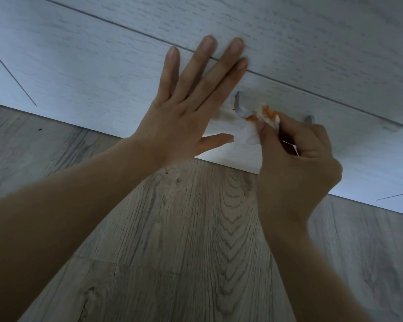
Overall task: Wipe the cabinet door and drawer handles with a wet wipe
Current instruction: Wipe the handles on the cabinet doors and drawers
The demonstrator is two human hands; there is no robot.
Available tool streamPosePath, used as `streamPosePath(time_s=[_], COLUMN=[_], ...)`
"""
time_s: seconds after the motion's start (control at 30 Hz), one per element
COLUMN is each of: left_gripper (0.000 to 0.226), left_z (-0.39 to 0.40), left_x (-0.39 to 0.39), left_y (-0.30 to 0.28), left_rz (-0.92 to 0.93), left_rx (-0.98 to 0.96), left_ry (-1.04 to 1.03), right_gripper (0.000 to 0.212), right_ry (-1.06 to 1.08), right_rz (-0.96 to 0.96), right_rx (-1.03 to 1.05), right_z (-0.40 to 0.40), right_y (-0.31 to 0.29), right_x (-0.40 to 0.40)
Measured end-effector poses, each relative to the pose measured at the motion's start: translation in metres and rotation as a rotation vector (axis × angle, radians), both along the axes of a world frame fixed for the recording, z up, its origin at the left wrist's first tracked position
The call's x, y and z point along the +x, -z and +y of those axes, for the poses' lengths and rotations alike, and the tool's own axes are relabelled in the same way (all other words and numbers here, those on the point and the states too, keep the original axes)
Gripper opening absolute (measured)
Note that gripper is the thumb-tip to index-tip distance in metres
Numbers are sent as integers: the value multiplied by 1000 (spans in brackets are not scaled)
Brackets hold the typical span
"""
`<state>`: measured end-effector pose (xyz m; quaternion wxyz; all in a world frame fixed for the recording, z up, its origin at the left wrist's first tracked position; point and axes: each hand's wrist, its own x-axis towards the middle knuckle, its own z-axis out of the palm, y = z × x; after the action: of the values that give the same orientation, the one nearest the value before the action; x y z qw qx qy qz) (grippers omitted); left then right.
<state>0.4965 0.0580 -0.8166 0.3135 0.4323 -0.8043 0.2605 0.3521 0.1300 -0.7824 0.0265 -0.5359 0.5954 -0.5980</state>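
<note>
A grey metal handle [239, 105] sticks out of the lowest white drawer front [102, 89]. Its right end [310, 119] shows past my fingers; the middle is hidden. My right hand [298, 163] pinches a crumpled white wet wipe [261, 123], stained orange, against the handle's left part. My left hand [186, 101] lies flat on the drawer front with its fingers spread, just left of the handle. A faint smear marks the drawer face beside the handle's left end.
Wood-grain floor [184, 240] runs under the cabinet's bottom edge. A small orange speck [166, 173] lies on the floor near my left wrist, and a dark speck [39, 129] farther left. Seams between drawer fronts cross above the hands.
</note>
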Motion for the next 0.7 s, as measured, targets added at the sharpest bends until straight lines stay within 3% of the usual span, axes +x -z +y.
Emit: streamPosePath(time_s=[0.43,0.7], left_gripper=[96,96], left_z=[-1,0], left_x=[0,0], left_y=[2,1], left_rz=[-5,0], left_rx=[-10,11], left_ry=[-6,7], right_gripper=[21,14], right_ry=[18,25], right_rz=[-119,-388], right_rx=[26,173], right_z=[6,8], right_y=[-1,-12], right_x=[10,16])
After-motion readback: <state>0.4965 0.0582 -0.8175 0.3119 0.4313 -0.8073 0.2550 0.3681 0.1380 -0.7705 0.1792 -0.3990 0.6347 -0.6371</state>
